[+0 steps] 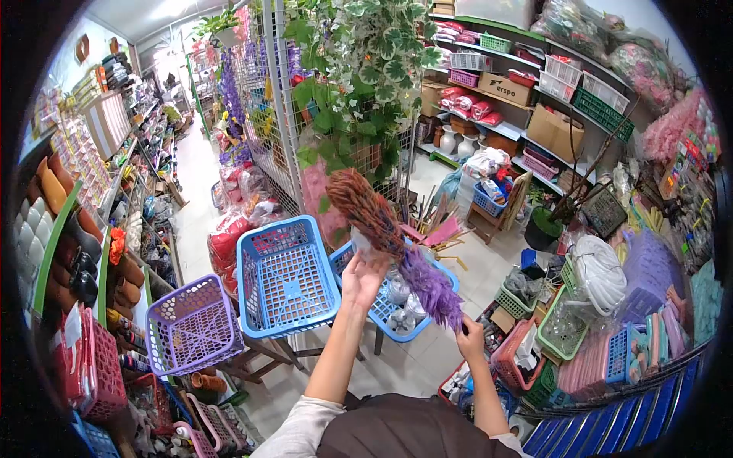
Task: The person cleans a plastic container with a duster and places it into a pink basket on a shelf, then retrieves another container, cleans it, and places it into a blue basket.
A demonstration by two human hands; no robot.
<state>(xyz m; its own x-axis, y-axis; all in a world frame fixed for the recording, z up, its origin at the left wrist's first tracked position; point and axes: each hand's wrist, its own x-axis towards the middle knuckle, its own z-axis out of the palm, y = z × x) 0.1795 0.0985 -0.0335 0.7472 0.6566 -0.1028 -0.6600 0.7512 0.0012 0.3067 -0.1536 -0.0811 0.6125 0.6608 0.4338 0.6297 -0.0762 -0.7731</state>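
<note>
A long bundle of feathery artificial flower plumes slants across the middle of the view. Its upper part is rusty brown (pixel 359 200) and its lower part is purple (pixel 429 284). My left hand (pixel 365 279), palm up, grips the bundle around its middle, where some clear plastic shows. At the lower purple tip, the fingers of my right hand (pixel 470 337) close on the plumes. Beneath the bundle is a blue basket (pixel 401 330) with clear-wrapped round items in it. A larger blue plastic basket (pixel 289 276) stands to the left of my left hand.
A purple basket (pixel 192 324) stands at the left beside crowded shelves. Leafy vines (pixel 359 84) hang on a wire rack ahead. Baskets of goods, including a green one (pixel 563 324), crowd the right side. A tiled aisle (pixel 191 183) runs back at the left.
</note>
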